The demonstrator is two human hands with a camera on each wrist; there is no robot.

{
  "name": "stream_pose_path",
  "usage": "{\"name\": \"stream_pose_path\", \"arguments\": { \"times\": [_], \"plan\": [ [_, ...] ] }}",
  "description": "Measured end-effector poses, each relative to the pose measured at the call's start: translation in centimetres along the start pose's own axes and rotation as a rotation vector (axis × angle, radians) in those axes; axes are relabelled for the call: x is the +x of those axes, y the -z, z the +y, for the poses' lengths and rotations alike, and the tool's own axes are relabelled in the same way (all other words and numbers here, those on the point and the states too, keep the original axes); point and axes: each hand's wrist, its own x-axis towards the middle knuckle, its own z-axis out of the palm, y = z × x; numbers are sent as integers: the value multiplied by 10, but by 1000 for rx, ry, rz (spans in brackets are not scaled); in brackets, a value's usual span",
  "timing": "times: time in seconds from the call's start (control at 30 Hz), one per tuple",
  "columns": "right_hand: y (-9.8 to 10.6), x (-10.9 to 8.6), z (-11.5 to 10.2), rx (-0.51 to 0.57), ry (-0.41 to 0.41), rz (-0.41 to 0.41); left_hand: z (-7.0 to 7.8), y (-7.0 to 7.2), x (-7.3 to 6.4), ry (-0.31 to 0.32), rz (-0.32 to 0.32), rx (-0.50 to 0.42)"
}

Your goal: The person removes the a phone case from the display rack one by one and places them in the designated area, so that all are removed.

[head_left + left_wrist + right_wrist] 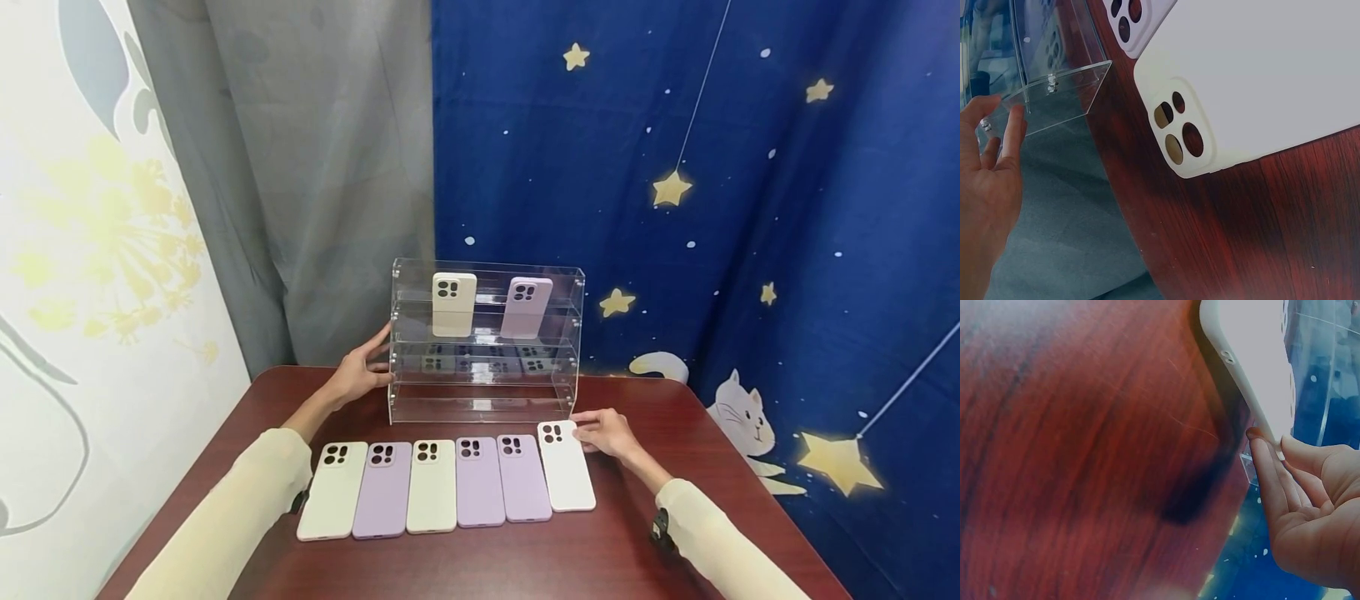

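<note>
My right hand (606, 433) pinches the upper right corner of a white phone case (567, 475), thumb on one face and fingers beneath. In the right wrist view, that case (1254, 356) is tilted with its top end off the table. My left hand (358, 373) rests against the left side of a clear acrylic display rack (486, 405), fingers fairly straight on the side panel (1069, 94). A cream phone case (453, 305) and a purple phone case (527, 308) lean on the rack's upper part. Its lower tiers show reflections of cases.
Left of the white case lie several cases in a row, among them a cream case (334, 492), a purple case (382, 492) and another purple case (524, 479). The dark red table (487, 567) ends at a grey curtain (330, 167) and a blue starry curtain (555, 167).
</note>
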Motion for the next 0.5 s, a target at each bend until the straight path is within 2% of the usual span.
{"name": "stream_pose_path", "arguments": {
  "times": [0.5],
  "plan": [
    [-5,-6,12,-129,6,73,-2,1,0,-12,5,5]
  ]
}}
